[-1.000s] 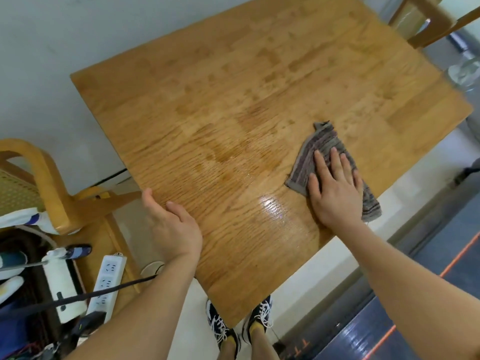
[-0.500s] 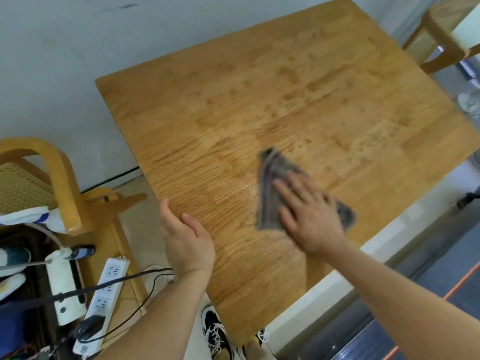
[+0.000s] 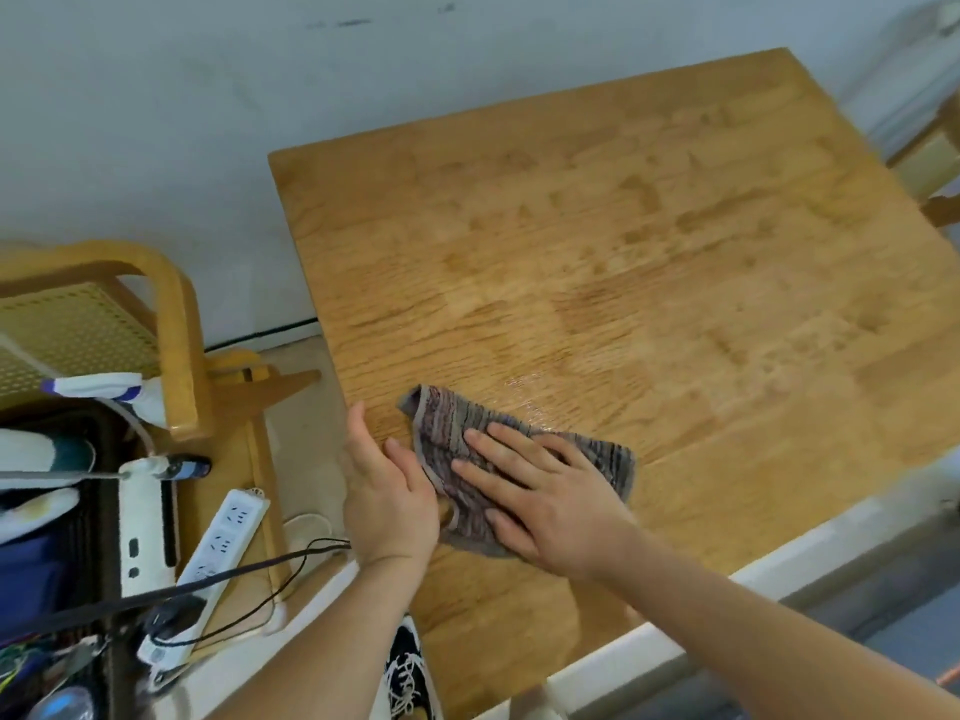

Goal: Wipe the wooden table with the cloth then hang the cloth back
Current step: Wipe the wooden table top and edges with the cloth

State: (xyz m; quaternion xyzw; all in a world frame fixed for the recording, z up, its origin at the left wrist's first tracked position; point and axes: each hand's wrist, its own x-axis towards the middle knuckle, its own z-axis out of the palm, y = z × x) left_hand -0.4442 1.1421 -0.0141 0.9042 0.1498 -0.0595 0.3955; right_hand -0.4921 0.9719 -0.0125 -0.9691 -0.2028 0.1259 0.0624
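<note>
Lower centre, the right hand (image 3: 550, 506) lies flat, fingers spread, pressing the striped cloth (image 3: 452, 433) onto the wooden table (image 3: 649, 278) near its left edge. The left hand (image 3: 387, 491), fingers straight and empty, rests on that edge just beside the cloth. A chair (image 3: 171, 324) and power strip (image 3: 218, 548) crowd the lower left.

text: none legible | labels: none | numbers: none | signs: none

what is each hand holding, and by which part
Nothing is gripped: the right hand presses flat on the cloth, the left hand rests on the table edge.
</note>
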